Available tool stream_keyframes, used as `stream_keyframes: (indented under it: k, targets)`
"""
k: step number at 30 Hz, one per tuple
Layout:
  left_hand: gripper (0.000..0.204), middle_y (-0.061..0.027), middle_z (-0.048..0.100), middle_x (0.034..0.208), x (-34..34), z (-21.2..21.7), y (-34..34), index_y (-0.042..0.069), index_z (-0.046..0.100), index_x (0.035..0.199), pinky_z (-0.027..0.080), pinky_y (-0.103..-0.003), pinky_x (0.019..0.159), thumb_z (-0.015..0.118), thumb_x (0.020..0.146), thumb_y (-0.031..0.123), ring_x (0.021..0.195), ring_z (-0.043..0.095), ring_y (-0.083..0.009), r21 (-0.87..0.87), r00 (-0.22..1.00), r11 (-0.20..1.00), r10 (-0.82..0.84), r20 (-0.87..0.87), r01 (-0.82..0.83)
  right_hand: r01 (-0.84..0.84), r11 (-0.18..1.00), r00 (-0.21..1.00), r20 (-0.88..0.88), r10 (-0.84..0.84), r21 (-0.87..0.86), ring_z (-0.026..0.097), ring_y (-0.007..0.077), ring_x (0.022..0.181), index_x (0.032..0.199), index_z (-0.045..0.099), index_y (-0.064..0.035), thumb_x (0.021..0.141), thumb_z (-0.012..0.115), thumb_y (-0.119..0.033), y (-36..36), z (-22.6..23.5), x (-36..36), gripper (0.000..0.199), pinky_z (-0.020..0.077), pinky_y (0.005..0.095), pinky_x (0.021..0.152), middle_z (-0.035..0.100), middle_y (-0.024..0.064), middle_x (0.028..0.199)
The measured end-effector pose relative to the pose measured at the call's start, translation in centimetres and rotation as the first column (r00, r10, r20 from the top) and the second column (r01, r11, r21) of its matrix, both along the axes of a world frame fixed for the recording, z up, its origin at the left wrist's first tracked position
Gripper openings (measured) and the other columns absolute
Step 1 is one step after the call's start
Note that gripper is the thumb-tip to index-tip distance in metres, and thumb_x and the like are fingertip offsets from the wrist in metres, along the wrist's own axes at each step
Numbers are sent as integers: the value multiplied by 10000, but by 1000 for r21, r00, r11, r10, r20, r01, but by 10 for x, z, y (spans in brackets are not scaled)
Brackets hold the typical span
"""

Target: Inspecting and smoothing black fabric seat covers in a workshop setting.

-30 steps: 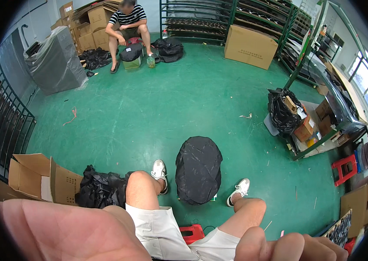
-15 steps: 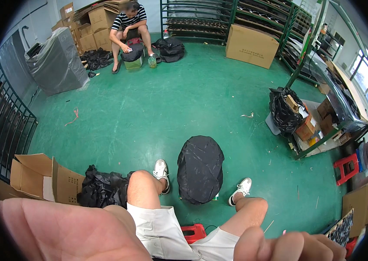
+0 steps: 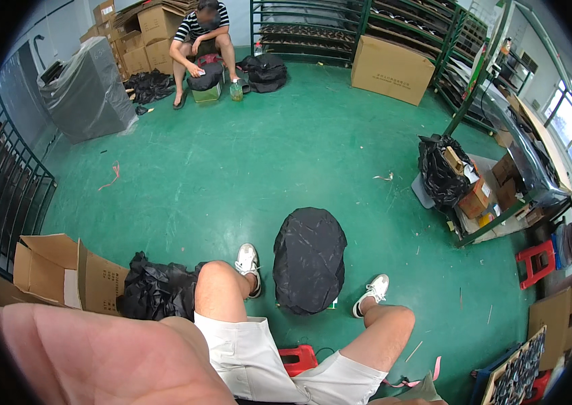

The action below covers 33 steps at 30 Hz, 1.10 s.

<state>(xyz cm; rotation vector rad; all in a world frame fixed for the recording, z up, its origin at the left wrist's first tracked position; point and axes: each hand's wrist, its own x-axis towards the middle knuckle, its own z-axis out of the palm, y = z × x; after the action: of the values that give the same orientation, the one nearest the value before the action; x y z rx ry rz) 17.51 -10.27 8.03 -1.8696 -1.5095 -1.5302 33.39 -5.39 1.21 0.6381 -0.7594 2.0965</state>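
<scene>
Green floor [image 3: 286,155] was wide and mostly bare; I sat on a red stool [image 3: 297,356]. Left hand [image 3: 104,358] was up near the lens, palm open, holding nothing. Right hand [image 3: 407,401] barely showed at the bottom edge; couldn't tell if it was closed. Nearest item: black bundle [image 3: 309,260] on the floor between my shoes. Risk: I probably couldn't see past that palm, so a blind reach could've missed or kicked the bundle. Count: one bundle, one bag [image 3: 159,291] by my left knee, one open carton [image 3: 63,270], two shoes, one co-worker [image 3: 203,37] far off.
</scene>
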Motion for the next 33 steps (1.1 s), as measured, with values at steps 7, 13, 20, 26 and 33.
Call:
stream_keyframes:
  k: [7, 13, 20, 26, 33]
  targets:
    - [297, -189, 654, 844, -19, -1, -4, -17, 498, 805, 433, -262, 568, 644, 872, 233, 617, 511, -138, 48, 998, 999, 6, -65, -3, 55, 994, 998, 11, -54, -94, 573, 426, 1168, 1240, 639, -76, 944, 497, -594, 13, -29, -13, 613, 423, 632, 920, 569, 187, 1329]
    - [303, -190, 651, 863, -37, -5, -4, -18, 497, 832, 436, -270, 590, 630, 880, 249, 639, 517, -147, 104, 999, 995, -4, -47, 9, 129, 980, 989, 95, -115, -153, 585, 397, 1153, 1227, 656, -104, 951, 496, -579, 24, -46, -22, 573, 422, 618, 921, 580, 159, 1325]
    - [312, -192, 646, 884, -50, -12, -6, -20, 495, 864, 439, -280, 616, 614, 889, 268, 665, 524, -157, 147, 998, 989, 13, -67, -3, 134, 986, 988, 89, -125, -100, 590, 394, 1141, 1227, 643, -90, 958, 469, -578, 24, -58, -20, 584, 422, 603, 935, 584, 172, 1302]
    - [323, -193, 642, 902, -64, -8, -8, -21, 494, 891, 442, -288, 638, 601, 897, 284, 687, 530, -165, 193, 995, 981, 25, -100, -5, 144, 989, 988, 64, -141, -38, 594, 390, 1130, 1227, 631, -76, 966, 441, -578, 24, -56, -22, 596, 422, 588, 950, 589, 186, 1279]
    - [338, -195, 638, 924, -84, -11, -12, -23, 492, 923, 446, -298, 664, 585, 906, 302, 713, 537, -175, 248, 993, 969, 44, -113, -15, 152, 988, 986, 56, -154, 38, 600, 387, 1117, 1227, 616, -61, 974, 409, -577, 26, -59, -27, 611, 421, 570, 966, 594, 202, 1252]
